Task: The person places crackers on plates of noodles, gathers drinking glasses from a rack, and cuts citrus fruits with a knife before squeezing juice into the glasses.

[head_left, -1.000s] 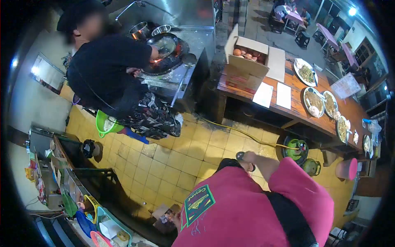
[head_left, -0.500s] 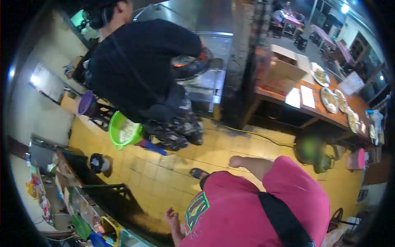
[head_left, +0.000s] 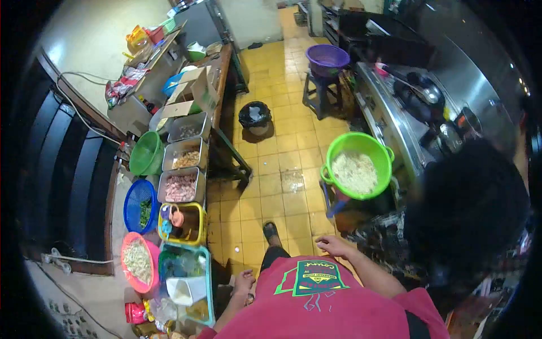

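Observation:
My left hand (head_left: pixel 244 281) hangs low beside my body, fingers loosely bent and nothing visible in it, right of a teal basket (head_left: pixel 210 291). In front of my shirt at the right, my right hand (head_left: pixel 334 246) is held with its fingers loosely apart, empty. Beyond it stands a green colander (head_left: pixel 388 179) holding pale food. Metal trays of pink pieces (head_left: pixel 180 187) and orange-brown pieces (head_left: pixel 186 160) line the left counter. A blue basket (head_left: pixel 131 208) with green leaves and a pink bowl (head_left: pixel 153 257) of pale shreds are beside them.
A person in a black cap (head_left: pixel 468 209) is close at my right, beside the stove (head_left: pixel 389 121) with its pans. On the yellow tiled floor (head_left: pixel 271 186) stand a black-lined bin (head_left: pixel 255 116) and a stool (head_left: pixel 323 93) bearing a purple basin (head_left: pixel 327 59). An open carton (head_left: pixel 203 93) sits at the left.
The view has swung left, from the serving table with plates to the aisle between counter and stove. My right hand, earlier closed, has opened. The other person now appears at the right.

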